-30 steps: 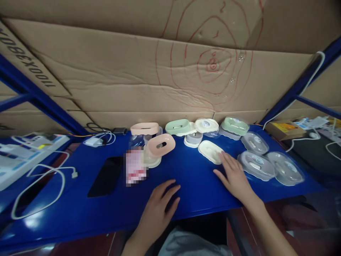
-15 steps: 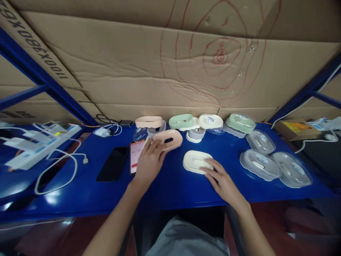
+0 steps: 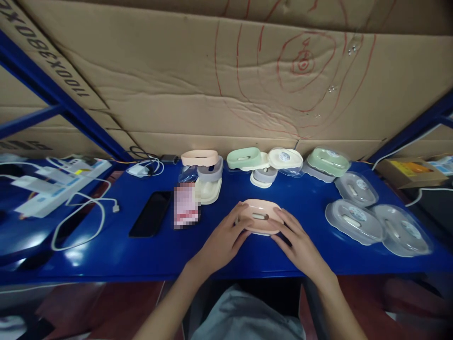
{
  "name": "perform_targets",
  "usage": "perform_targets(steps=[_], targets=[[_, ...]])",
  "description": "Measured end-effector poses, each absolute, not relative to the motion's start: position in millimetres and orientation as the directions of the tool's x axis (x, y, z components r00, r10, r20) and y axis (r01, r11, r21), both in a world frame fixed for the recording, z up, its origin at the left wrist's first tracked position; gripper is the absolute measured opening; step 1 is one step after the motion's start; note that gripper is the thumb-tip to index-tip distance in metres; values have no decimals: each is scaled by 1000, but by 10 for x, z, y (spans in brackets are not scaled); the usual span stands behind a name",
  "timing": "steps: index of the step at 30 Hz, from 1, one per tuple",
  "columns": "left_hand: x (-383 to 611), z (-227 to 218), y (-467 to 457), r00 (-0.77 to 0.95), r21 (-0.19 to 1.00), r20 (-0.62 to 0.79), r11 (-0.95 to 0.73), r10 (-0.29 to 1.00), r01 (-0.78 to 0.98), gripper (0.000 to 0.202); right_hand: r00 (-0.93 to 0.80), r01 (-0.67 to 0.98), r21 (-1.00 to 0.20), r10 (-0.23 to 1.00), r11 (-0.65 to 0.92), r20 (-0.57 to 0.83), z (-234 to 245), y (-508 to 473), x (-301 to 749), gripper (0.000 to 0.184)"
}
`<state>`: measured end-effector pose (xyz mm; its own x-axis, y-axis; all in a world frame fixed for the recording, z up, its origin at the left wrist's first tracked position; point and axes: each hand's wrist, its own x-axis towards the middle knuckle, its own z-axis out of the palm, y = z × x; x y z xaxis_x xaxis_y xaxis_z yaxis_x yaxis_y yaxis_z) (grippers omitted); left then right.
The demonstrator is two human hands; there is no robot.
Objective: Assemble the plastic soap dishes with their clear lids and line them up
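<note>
A pink oval soap dish [image 3: 257, 208] sits over the cream base near the front middle of the table. The raised cream ridge [image 3: 260, 216] shows through its slot, and most of that base is hidden beneath. My left hand [image 3: 226, 236] grips the dish's left end, thumb at the near side and fingers over the rim. At the opposite end, my right hand [image 3: 295, 236] holds the dish's rim with bent fingers. Left of the hands lies a cream base [image 3: 208, 191], with a grey dish [image 3: 210, 171] behind it.
At the back are a pink dish [image 3: 200, 158], a green dish [image 3: 244, 158] and a cream dish [image 3: 283, 158] with clear cover. Several grey covered dishes [image 3: 354, 219] lie at right. A black phone [image 3: 151, 215], a lit phone [image 3: 186, 205] and a power strip [image 3: 63, 186] are leftward.
My left hand has carried the pink dish rightward and down onto the cream base. My right hand has moved from the base onto the dish's right end. The view has shifted slightly.
</note>
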<state>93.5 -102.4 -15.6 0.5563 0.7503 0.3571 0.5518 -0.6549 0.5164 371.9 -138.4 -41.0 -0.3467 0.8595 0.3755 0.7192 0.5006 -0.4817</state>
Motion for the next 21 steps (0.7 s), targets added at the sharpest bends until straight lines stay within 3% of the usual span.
perform_targets(steps=[8, 15, 21], targets=[[879, -175, -1064, 509, 567, 286, -572, 812, 593, 29, -381, 763, -412, 861, 499, 337, -400, -1381, 3698, 57], [860, -179, -1091, 521, 412, 330, -617, 787, 671, 28, -381, 766, -402, 857, 503, 346, -418, -1369, 3704, 44], [371, -134, -1132, 178, 279, 519, -363, 836, 889, 38, -370, 765, -426, 871, 483, 323, -441, -1360, 3712, 40]])
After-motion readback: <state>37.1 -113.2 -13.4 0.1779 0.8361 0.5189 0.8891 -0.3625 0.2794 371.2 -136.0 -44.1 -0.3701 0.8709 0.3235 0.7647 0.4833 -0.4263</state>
